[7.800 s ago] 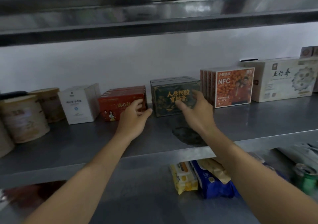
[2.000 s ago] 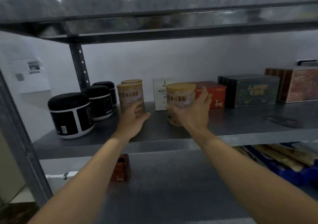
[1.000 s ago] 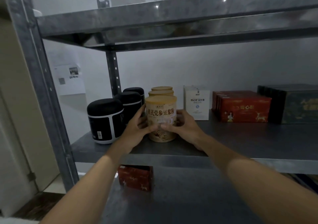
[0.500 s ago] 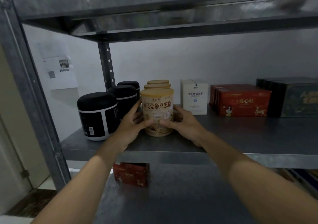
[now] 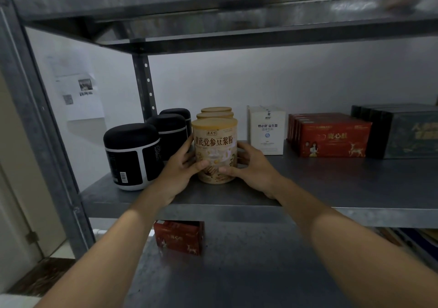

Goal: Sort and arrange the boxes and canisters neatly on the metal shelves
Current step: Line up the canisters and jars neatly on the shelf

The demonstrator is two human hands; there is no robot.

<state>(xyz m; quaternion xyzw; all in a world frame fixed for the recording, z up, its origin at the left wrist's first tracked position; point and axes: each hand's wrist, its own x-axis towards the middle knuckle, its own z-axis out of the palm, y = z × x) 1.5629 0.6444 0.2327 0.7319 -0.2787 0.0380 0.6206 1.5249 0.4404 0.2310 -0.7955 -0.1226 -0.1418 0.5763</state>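
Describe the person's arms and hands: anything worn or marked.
Left forearm and right forearm are bare to the picture's edge; no sleeves show. Left hand and right hand wear no gloves; no rings, watch or bands are visible.

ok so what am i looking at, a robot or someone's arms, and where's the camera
No robot: each grip is a person's bare hand. The picture comes from a camera worn on their head, looking forward and down. The left grip and right grip hold the front tan canister, standing on the metal shelf. Two more tan canisters line up behind it, with black canisters to its left and a white box, red boxes and dark boxes to its right.
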